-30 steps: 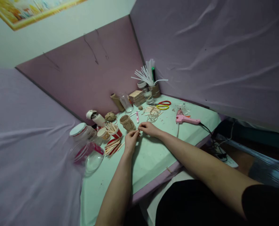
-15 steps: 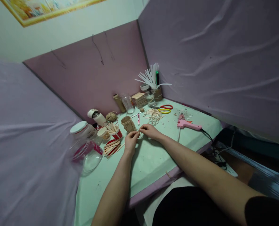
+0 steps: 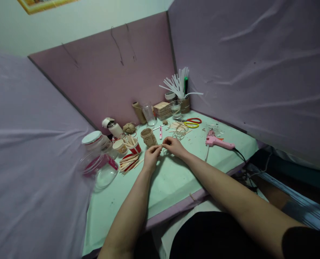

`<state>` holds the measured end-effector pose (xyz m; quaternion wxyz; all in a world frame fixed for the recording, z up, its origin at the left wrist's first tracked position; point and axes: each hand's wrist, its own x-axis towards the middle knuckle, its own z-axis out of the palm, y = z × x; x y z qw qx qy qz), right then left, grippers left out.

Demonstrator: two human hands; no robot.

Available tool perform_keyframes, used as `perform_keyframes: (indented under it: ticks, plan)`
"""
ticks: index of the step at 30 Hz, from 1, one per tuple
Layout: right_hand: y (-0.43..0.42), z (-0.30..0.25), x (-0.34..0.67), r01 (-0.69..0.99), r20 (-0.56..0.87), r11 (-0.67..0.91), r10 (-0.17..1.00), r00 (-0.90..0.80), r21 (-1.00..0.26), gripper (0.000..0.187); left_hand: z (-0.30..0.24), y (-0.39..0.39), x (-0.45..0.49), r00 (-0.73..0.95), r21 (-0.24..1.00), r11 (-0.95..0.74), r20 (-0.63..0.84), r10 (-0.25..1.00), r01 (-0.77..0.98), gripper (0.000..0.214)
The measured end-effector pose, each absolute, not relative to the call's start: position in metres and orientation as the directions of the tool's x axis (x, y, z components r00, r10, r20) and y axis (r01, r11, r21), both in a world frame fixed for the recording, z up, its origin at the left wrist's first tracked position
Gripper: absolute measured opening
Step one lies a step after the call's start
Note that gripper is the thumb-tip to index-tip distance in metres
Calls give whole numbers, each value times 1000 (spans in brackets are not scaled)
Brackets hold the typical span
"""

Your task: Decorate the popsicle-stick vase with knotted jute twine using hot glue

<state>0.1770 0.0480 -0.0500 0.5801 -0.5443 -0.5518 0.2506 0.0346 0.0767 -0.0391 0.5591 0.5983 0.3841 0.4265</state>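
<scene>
Left hand [image 3: 152, 154] and right hand [image 3: 174, 146] above the worktop [image 3: 176, 183]: each grip is narrow, pinching what seems to be twine [image 3: 164, 151], probably for fine control. The cup [image 3: 148, 138] stands just beyond; the glue gun [image 3: 219, 142] lies right, presumably kept clear.

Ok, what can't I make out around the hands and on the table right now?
All in the head view:
- Small piece pinched between left hand and right hand: too small and partly covered by fingers; its exact shape is unclear.
- Brown cup: its own wall hides the inside bottom.
- Pink glue gun: the far end of its cord is lost in the dark beyond the table.
</scene>
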Motion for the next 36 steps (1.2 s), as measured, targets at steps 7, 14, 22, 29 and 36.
perform_keyframes:
  ticks: [7,14,22,29,36]
  plan:
    - [43,-47,172,388,415,307,878,237,-869,13,-39,77,32,266,990,-138,122,956,43,27]
    - [44,-50,173,431,447,315,859,249,-845,10,-35,75,33,248,992,-122,107,963,45,19]
    - [42,-49,169,437,485,364,850,205,-823,7,-37,79,35,302,981,165,-127,945,-102,22]
    - [38,-44,167,380,479,391,861,169,-838,6,-35,83,32,397,948,285,-209,894,-142,24]
    - [42,-47,170,328,423,350,887,185,-878,9,-40,78,33,346,978,148,-89,934,-147,36]
